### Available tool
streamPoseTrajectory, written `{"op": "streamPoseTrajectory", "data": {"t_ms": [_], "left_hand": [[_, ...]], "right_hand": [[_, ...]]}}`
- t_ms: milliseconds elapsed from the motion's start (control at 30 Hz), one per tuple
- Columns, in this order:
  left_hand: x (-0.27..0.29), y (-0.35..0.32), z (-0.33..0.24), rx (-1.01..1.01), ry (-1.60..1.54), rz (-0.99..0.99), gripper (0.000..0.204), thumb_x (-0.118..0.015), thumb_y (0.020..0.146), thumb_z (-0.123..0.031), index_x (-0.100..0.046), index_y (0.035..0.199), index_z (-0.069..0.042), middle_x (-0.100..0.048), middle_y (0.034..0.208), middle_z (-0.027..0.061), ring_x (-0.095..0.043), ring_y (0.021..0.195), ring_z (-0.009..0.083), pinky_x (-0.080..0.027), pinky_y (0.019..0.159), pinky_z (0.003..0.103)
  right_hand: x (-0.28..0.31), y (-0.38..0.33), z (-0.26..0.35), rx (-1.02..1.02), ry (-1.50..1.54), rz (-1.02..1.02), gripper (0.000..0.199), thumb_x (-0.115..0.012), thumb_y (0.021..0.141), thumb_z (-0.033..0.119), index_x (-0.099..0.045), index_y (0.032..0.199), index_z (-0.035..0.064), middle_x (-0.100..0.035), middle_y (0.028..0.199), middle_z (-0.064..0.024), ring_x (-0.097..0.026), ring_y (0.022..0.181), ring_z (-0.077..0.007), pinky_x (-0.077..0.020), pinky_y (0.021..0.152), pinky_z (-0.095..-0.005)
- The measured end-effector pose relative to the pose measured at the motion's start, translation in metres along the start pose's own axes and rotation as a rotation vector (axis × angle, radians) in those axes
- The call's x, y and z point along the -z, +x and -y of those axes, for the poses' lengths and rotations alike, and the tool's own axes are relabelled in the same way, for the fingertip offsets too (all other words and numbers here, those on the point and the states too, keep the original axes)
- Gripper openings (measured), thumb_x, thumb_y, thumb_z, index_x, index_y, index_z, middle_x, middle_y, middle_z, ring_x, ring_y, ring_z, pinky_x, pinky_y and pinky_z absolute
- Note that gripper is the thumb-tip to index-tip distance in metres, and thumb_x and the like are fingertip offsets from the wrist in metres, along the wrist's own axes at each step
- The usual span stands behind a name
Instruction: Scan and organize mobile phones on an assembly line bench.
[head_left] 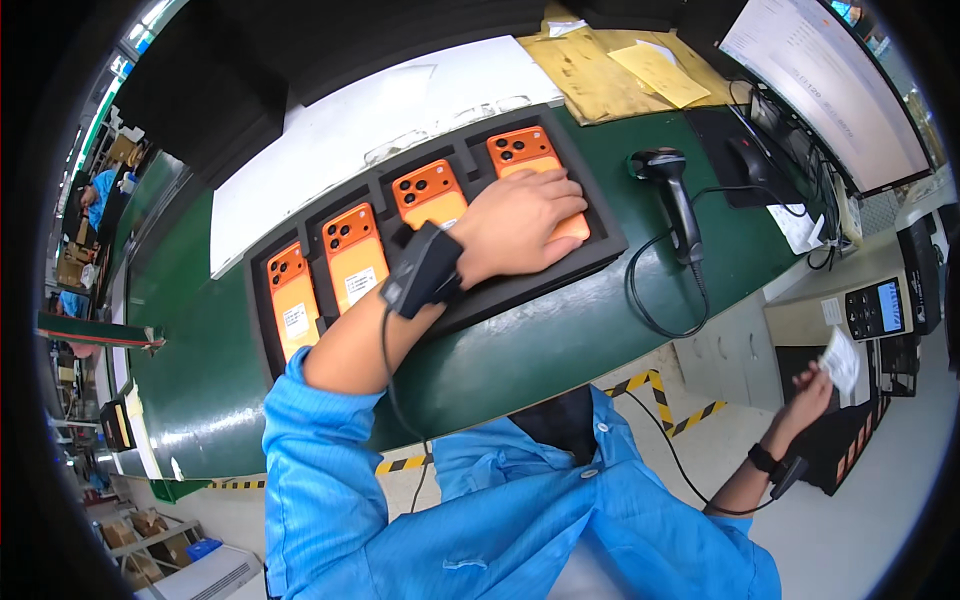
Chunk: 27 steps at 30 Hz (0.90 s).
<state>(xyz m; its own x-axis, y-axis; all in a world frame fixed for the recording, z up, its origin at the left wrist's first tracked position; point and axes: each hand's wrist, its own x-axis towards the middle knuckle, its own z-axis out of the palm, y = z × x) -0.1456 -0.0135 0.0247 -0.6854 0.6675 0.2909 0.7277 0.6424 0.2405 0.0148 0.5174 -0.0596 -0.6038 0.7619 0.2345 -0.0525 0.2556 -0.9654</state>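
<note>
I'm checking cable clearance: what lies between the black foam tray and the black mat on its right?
In the head view, a black handheld barcode scanner and its cable lie there, on the green tabletop.

An orange rectangular phone [519, 148] lies camera-side up in a black foam tray [608, 238] at one o'clock, partly covered. A thin white papery sheet [842, 362] tilts at three o'clock, held by the right fingers [816, 379].
</note>
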Motion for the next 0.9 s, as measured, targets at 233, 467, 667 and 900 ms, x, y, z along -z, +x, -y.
{"op": "streamPoseTrajectory", "data": {"t_ms": [233,467,667,900], "left_hand": [[-0.009,0.003,0.004,-0.118,0.041,-0.169,0.020,-0.061,0.082,-0.019,-0.059,0.096,-0.004,-0.060,0.107,0.0111,-0.054,0.109,0.0297,-0.037,0.103,0.043],[0.013,-0.010,-0.007,-0.054,0.027,-0.477,0.012,-0.061,0.080,-0.009,-0.060,0.090,-0.004,-0.060,0.099,0.0116,-0.059,0.093,0.0300,-0.046,0.085,0.039],[0.019,-0.017,-0.002,-0.009,0.031,-0.453,0.009,-0.061,0.080,-0.008,-0.060,0.088,-0.003,-0.061,0.097,0.0113,-0.059,0.092,0.0296,-0.046,0.083,0.039],[0.017,-0.012,-0.002,-0.044,-0.014,-0.458,0.014,-0.063,0.080,-0.009,-0.060,0.092,-0.003,-0.061,0.100,0.0116,-0.058,0.099,0.0304,-0.046,0.086,0.039]], "right_hand": [[-0.208,-0.088,0.114,-0.075,0.066,0.992,0.025,-0.052,0.100,0.023,-0.059,0.090,0.0015,-0.054,0.071,0.0015,-0.047,0.062,-0.0050,-0.0383,0.055,-0.0202],[-0.321,-0.116,0.140,0.387,-0.231,1.246,0.030,-0.053,0.096,0.028,-0.060,0.088,0.0005,-0.061,0.077,-0.0136,-0.059,0.071,-0.0268,-0.0467,0.068,-0.0353],[-0.337,-0.121,0.149,0.502,-0.370,1.055,0.029,-0.057,0.094,0.032,-0.062,0.097,0.0041,-0.061,0.094,-0.0151,-0.060,0.082,-0.0320,-0.0470,0.073,-0.0394],[-0.332,-0.119,0.144,1.085,-0.447,0.901,0.050,-0.066,0.085,0.025,-0.053,0.131,0.0134,-0.051,0.129,-0.0142,-0.048,0.119,-0.0351,-0.0399,0.100,-0.0445]]}}
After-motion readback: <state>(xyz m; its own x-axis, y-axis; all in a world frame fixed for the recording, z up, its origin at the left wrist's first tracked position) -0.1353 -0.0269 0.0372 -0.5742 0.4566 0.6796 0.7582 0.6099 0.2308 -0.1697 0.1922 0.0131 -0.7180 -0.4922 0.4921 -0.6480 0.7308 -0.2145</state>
